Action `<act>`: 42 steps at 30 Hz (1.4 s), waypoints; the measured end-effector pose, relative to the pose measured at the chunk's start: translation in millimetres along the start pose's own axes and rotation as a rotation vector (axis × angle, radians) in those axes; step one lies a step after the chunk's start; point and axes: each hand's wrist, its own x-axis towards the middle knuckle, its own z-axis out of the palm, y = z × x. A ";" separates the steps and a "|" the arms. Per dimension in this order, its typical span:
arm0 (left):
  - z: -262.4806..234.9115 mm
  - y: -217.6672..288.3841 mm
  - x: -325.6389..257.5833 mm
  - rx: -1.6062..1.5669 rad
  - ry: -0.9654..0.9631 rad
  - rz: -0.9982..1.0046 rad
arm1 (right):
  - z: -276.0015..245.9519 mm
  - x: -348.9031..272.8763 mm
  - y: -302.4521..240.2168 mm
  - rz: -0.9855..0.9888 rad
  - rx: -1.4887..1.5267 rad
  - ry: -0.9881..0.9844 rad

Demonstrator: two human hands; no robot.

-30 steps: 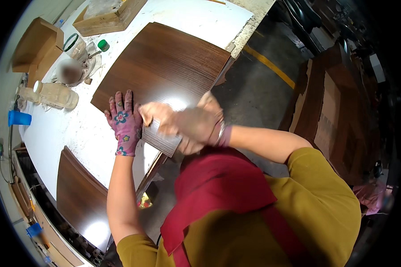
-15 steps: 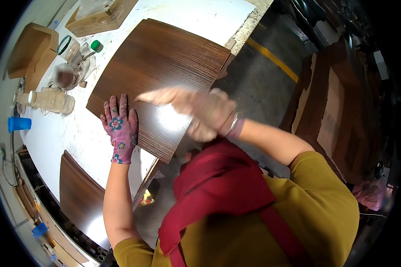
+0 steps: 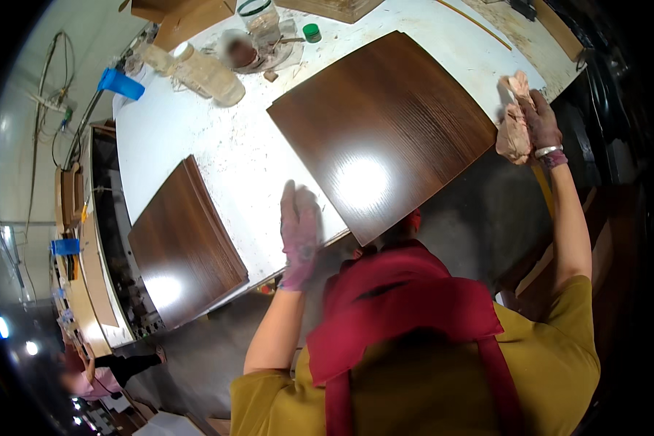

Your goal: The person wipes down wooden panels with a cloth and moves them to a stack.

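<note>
A dark brown wood-grain panel [image 3: 392, 120] lies on the white tabletop [image 3: 261, 160], on top of at least one more like it, its surface shiny near the front corner. My left hand [image 3: 299, 236], in a pink patterned glove, is off the panel by its left front edge, with fingers stretched out and nothing in them, slightly blurred. Out past the panel's right corner, my right hand [image 3: 543, 125], in a stained glove, grips a crumpled beige-pink rag [image 3: 514, 134].
To the left, a stack of similar brown panels [image 3: 185, 247] sits at the table's front edge. Further back stand a cloudy plastic bottle [image 3: 211, 78], a clear jar [image 3: 260, 20], a green-capped small pot [image 3: 312, 33] and a cardboard box [image 3: 185, 22]. Another person [image 3: 98, 378] is far off at lower left.
My left hand has lifted off the panel. My right hand has swept with the rag from over the panel to beyond its right corner. The view has turned leftward.
</note>
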 end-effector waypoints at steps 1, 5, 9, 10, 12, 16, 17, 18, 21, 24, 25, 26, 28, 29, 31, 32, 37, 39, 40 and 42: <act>-17.6 -20.2 -4.2 -0.124 -0.189 0.022 | 2.3 3.0 -21.5 -0.014 -0.051 -0.034; -13.7 -9.8 -16.1 0.136 -0.467 -0.299 | 47.8 -21.8 -131.4 -0.250 0.201 -0.163; 0.9 -4.4 -24.5 0.433 -0.373 -0.266 | 120.5 -60.7 -214.1 -0.587 0.447 -0.464; 4.0 -0.8 -27.1 0.456 -0.353 -0.258 | 134.6 -73.1 -226.6 -0.860 0.270 -0.435; 7.1 -5.6 -27.8 0.487 -0.306 -0.275 | 160.9 -103.4 -241.0 -1.254 0.006 -0.392; 8.1 -21.1 -30.5 0.609 -0.340 -0.218 | 199.7 -117.3 -229.5 -1.386 -0.068 -0.620; 8.2 -17.2 -33.1 0.687 -0.341 -0.167 | 216.1 -109.6 -234.2 -1.385 -0.057 -0.584; 9.0 -14.5 -35.1 0.765 -0.343 -0.116 | 237.3 -101.6 -245.0 -1.382 -0.048 -0.546; 7.3 -38.8 -33.6 0.852 -0.327 0.039 | 311.8 -64.6 -302.3 -0.856 0.089 -1.066; 11.2 -11.4 -37.6 0.469 -0.305 -0.017 | 378.6 -23.9 -326.1 -0.521 0.413 -1.005; 14.6 -11.3 -31.3 0.580 -0.313 -0.132 | 387.6 -11.1 -323.3 -0.544 0.449 -0.925; 12.8 -18.6 -27.6 0.590 -0.331 -0.154 | 388.3 -2.8 -319.2 -0.499 0.548 -0.952; 10.5 -27.8 -18.8 0.675 -0.333 -0.171 | 358.1 11.6 -312.2 -0.140 0.907 -1.350; 5.4 -28.7 -21.8 0.752 -0.314 -0.170 | 326.8 5.9 -314.2 -0.070 0.955 -1.451; 4.7 -24.3 -32.7 0.613 -0.230 -0.052 | 242.7 -2.0 -312.4 -0.048 0.972 -1.505; 1.1 -28.6 -34.3 0.564 -0.194 -0.015 | 205.1 3.0 -300.1 -0.005 1.015 -1.456; 6.9 33.4 -26.8 0.041 -0.310 -0.252 | 74.5 34.9 -142.4 -0.061 -0.006 -0.541; 2.3 -4.9 -2.9 0.029 -0.391 -0.324 | 92.3 20.0 -81.1 -0.167 -0.396 -0.387; 5.0 3.6 -5.0 0.102 -0.347 -0.330 | 100.6 4.0 -89.8 -0.229 -0.490 -0.290; 10.3 26.0 -11.3 0.196 -0.306 -0.306 | 105.9 -8.2 -98.5 -0.325 -0.554 -0.201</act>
